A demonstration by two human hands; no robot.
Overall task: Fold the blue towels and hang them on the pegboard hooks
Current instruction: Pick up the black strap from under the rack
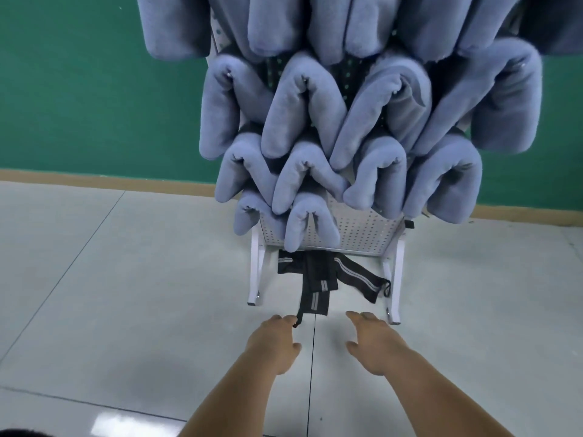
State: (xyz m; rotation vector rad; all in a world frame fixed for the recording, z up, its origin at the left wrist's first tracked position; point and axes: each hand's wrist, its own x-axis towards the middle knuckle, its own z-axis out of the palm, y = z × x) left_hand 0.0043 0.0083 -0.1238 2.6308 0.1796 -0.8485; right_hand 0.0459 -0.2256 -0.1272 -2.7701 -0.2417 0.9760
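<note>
Blue towels point(303, 102), folded into fat loops, hang in crowded rows down the pegboard point(362, 228), each draped over a hook buried in the cloth. I see no loose towel anywhere.

From the head view, both hands reach low toward the floor point(126, 279). The left hand point(273, 345) and right hand point(375, 345) are spread and hold nothing. The left fingertips come right beside the thin tail of a black striped strap point(318, 279) lying under the rack. I cannot tell whether they touch it.

To my eye this is a pause between towels, with the hanging nearly done. The next move calls for finding another towel and folding it.

Free holes show only on the board's bottom row, right of the lowest two towels. The white rack legs point(255, 272) flank the strap closely, while the floor to the left, before the green wall point(94, 89), gives wide room.
</note>
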